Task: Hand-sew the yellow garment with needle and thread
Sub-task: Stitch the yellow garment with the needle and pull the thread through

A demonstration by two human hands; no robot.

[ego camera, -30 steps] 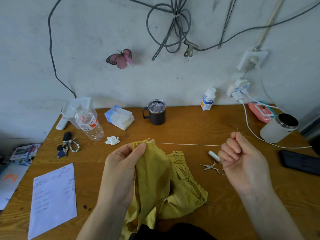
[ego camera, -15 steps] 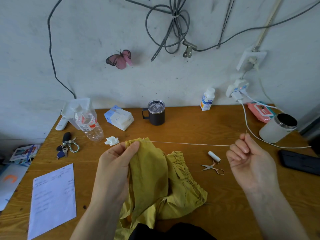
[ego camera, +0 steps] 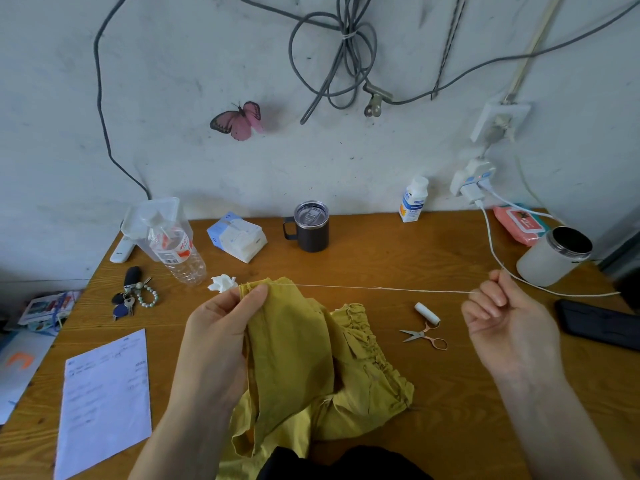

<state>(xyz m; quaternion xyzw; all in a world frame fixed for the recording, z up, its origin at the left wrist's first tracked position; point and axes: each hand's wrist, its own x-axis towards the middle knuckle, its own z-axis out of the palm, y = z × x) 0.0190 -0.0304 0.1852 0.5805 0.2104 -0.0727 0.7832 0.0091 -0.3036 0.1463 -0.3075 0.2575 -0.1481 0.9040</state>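
The garment is pinched fast in the left hand so thread, clamped by the right hand right of it, is held taut.

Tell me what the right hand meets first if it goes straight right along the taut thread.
Probably the white charger cable lying on the table just beyond the right hand, though the hand may be raised enough to clear it; height is unclear.

Head-worn camera looks forward and down, close over the table
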